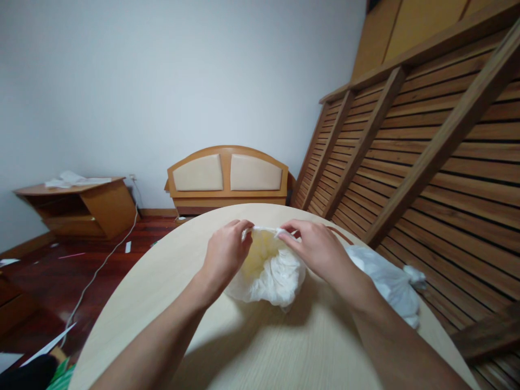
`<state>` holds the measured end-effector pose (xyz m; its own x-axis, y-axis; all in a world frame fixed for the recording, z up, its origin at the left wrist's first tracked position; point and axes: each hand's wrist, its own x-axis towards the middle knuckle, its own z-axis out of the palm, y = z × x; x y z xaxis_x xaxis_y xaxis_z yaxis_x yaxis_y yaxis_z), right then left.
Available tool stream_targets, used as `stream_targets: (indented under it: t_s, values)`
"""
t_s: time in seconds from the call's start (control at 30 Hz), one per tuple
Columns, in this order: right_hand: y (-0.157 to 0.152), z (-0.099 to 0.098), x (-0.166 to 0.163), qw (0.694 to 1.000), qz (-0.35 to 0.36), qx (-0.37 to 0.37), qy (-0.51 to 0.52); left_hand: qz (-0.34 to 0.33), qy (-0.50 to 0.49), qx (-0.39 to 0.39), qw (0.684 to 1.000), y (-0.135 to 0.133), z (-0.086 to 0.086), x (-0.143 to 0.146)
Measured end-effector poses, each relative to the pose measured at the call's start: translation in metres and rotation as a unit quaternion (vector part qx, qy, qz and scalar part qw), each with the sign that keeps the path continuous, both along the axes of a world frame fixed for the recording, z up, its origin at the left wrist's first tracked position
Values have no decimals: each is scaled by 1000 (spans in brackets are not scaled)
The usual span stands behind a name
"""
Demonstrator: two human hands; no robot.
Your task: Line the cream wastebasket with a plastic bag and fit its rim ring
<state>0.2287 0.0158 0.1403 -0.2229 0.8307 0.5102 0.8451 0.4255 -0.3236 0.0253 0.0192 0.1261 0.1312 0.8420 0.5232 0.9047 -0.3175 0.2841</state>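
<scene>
A white plastic bag [280, 276] stands on the round pale wooden table [203, 346], its mouth facing up and towards me. Something yellowish shows inside it, too blurred to name. My left hand [228, 246] pinches the far rim of the bag at its left end. At the right end of that same rim, my right hand [312, 244] grips the plastic between thumb and fingers. The edge is stretched taut between both hands, while the near side of the bag lies bunched and crumpled.
A second white plastic bag [385, 279], knotted shut, lies on the table at the right. Slatted wooden frames [406, 162] lean along the right. Behind the table is a headboard [227, 195]; a low cabinet [93, 211] with papers stands left, near a cable [95, 273] on the floor.
</scene>
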Motion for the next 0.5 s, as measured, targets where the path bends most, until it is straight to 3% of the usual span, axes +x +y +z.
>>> stream_targets:
  t_s: [0.17,0.4,0.5]
  values:
    - [-3,0,5,996,-34,-56,-58,20,4,-12,1000,1,1,0]
    - [-2,-2,0,993,-62,-37,-91,8,9,-15,1000,-6,5,2]
    - [-4,-1,-5,994,-56,-44,-85,-14,12,18,1000,-12,6,4]
